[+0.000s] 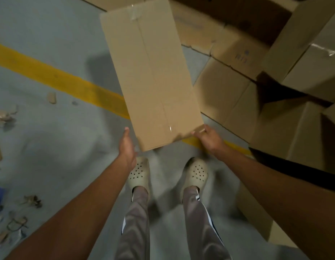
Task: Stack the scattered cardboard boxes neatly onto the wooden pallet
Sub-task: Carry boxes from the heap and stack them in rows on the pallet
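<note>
**One long box held by its near end only**

One long cardboard box (153, 72) is held up, slanting across the yellow line (69, 79). Its long axis runs away from the hands: the near short end is on the near side of the line and the far end is well beyond it. Right hand (207, 136) — the working grip — has its fingers curled round the near right corner. Left hand (128, 145) has straight fingers, just beside the near left corner; contact cannot be told. The bulk of the box therefore lies ahead of the grip, unsupported. Other boxes (238, 53) are heaped beyond the line, towards its right end. Pallet not in view. Judgement: the left hand needs a hold before carrying — the far end may sag or swing.
</note>
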The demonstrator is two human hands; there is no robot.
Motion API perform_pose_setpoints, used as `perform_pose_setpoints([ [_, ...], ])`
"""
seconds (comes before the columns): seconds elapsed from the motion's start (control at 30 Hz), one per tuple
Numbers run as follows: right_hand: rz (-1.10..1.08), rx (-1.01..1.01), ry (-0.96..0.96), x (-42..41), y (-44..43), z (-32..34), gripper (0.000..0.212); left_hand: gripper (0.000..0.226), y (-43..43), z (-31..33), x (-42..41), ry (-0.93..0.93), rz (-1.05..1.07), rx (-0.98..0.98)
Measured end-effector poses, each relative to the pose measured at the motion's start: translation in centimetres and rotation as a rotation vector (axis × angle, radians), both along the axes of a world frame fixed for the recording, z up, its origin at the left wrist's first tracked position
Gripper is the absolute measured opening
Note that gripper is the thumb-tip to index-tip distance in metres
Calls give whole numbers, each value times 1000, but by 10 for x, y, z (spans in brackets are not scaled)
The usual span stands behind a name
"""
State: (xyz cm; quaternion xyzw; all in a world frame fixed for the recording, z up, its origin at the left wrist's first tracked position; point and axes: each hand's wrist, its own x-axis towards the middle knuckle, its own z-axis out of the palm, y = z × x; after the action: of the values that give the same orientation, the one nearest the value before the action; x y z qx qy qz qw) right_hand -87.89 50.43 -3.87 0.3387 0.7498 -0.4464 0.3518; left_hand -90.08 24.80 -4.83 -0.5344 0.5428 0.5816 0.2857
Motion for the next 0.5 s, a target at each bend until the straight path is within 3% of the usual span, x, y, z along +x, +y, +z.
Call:
perform_pose_setpoints([
  [0.17, -255, -13, -58, -4, -8, -2, 23, 61, 4, -6, 14, 4, -18, 61],
  [0.3, -255, -24, -56, -6, -15, 30, 47, 51, -10, 29, 10, 20, -47, -1],
  [0.5, -240, -77, 44, -1, -28, 95, 32, 38, -44, 102, -22, 10, -90, -102],
])
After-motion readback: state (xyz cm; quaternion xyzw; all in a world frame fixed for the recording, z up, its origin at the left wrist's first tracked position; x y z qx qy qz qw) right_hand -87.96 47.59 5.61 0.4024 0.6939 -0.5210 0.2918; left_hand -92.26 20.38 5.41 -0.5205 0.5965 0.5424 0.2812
